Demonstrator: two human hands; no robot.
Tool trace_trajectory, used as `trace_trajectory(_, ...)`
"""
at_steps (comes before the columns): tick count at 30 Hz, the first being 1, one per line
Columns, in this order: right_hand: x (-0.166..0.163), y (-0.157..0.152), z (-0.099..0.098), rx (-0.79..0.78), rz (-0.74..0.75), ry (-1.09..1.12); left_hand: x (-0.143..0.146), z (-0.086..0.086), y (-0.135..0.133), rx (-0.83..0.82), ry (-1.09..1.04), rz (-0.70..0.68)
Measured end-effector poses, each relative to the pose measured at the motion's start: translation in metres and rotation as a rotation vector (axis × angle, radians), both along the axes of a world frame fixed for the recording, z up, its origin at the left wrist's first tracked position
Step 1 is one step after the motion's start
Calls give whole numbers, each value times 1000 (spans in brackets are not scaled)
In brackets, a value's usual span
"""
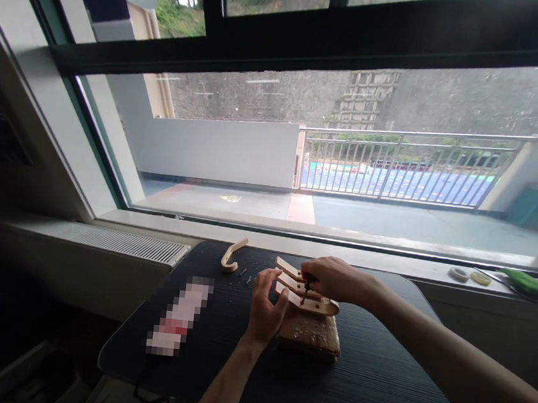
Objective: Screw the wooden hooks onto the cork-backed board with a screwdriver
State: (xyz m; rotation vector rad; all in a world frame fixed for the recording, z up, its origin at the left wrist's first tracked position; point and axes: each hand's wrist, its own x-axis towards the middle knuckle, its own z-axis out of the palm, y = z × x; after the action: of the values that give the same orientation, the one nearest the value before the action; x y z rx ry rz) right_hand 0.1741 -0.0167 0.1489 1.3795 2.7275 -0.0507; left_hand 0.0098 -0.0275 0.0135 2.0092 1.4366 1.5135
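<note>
My right hand is closed round the dark handle of a screwdriver, its tip pointing down at the nearest of three pale wooden hooks. These hooks lie side by side, dark holes or screw heads along them, over a brown block with a dented, shiny surface. My left hand grips the left ends of the hooks, thumb towards me and fingers on the far side. A loose J-shaped wooden hook rests farther left, with small screws beside it. My right hand partly hides the far hooks.
Everything stands on a dark table against a window sill. A blurred-out pinkish item lies at the left. Tape rolls and a green object sit on the sill at the right. A white vented radiator cover adjoins the table.
</note>
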Motion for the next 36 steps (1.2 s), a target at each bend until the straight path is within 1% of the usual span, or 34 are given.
trace_trajectory(2,-1,1,-2,-4,1,1,-2,-13,-3,3,-64,52)
trace_trajectory(3,-2,2,-2,-4,1,1,-3,-18,-4,12,-60,73)
trace_trajectory(5,-2,5,-4,-2,-1,2,-3,-23,-9,47,8,104)
trace_trajectory(6,-2,7,-5,0,-2,3,-2,-22,-11,68,68,109)
trace_trajectory(8,-2,12,-6,2,-1,4,0,-16,-14,95,216,72)
trace_trajectory(10,-2,18,-5,-1,8,5,3,-7,-15,90,348,-9)
trace_trajectory(13,-4,25,-3,-12,29,7,9,7,-11,31,450,-81)
trace_trajectory(16,-5,30,-2,-21,44,8,12,14,-4,-26,513,-110)
trace_trajectory(21,-2,30,-5,-20,63,13,17,19,3,-79,574,-114)
trace_trajectory(25,0,28,-8,-2,88,10,22,21,7,-101,593,-65)
trace_trajectory(30,-2,30,-10,15,119,22,28,20,7,-101,611,-20)
trace_trajectory(36,1,29,-12,22,102,56,29,18,6,-112,620,-11)
